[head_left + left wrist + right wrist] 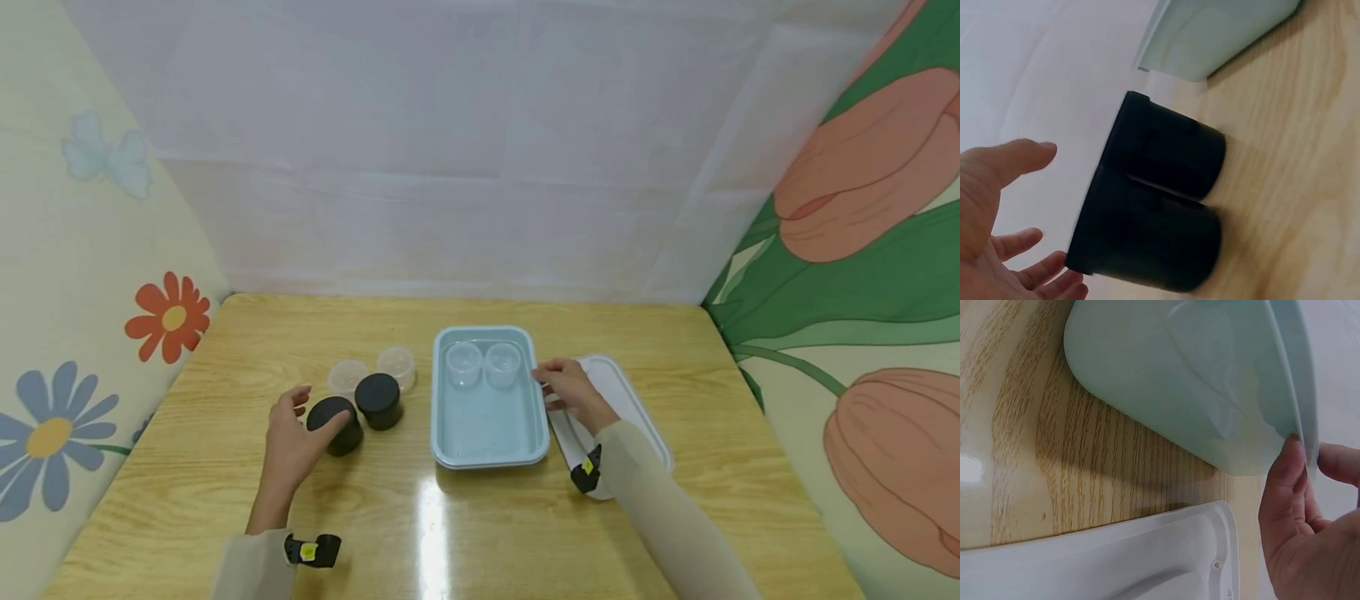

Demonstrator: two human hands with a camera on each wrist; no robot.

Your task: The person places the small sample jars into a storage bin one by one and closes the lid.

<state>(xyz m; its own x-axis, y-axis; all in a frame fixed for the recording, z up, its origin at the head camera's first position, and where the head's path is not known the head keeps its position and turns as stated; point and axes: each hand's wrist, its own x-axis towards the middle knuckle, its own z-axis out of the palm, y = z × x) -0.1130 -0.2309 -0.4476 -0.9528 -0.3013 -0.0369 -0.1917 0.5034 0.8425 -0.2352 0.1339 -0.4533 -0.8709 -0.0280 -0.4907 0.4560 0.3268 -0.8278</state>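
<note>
A pale blue-green plastic box (491,425) stands mid-table with two clear cups (465,364) inside at its far end. My right hand (568,387) pinches the box's right rim between thumb and fingers, as the right wrist view shows close up. On the left are two black lidded jars (378,400) side by side. My left hand (296,442) reaches round the nearer jar (1154,237), thumb and fingers spread wide. In the left wrist view the fingertips come close to its lid edge; whether they touch is unclear. No grip on the jar shows.
Two more clear cups (396,367) stand behind the black jars. A white lid (630,408) lies on the wooden table (390,533) right of the box, partly under the right arm. A white sheet (450,167) hangs behind the table; patterned walls flank it.
</note>
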